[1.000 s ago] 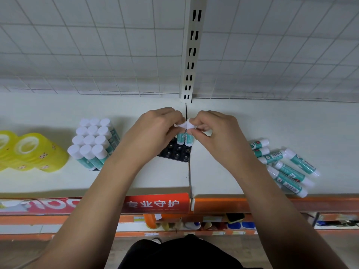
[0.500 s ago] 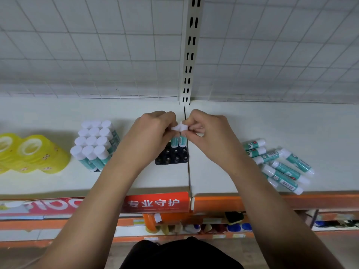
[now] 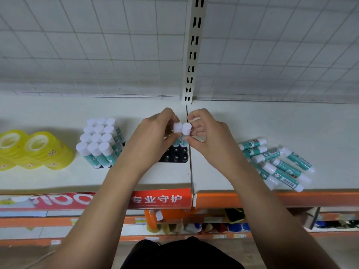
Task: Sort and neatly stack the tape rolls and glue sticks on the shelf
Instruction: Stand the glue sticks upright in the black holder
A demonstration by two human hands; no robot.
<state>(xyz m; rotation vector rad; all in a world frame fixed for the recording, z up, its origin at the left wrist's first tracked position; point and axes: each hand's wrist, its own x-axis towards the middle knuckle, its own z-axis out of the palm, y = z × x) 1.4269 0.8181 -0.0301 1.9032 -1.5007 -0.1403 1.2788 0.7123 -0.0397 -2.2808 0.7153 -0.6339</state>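
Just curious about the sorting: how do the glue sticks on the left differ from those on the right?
The left glue sticks stand upright, caps up; the right glue sticks lie on their sides. The left ones are packed in tidy rows; the right ones form a loose, overlapping heap. Both are white-capped sticks with teal labels.

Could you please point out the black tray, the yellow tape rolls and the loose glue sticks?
black tray [image 3: 175, 157]: head view, its bare studded front part.
yellow tape rolls [image 3: 56, 154]: head view, yellow side of one stack.
loose glue sticks [image 3: 286, 169]: head view, teal label of a stick mid-pile.
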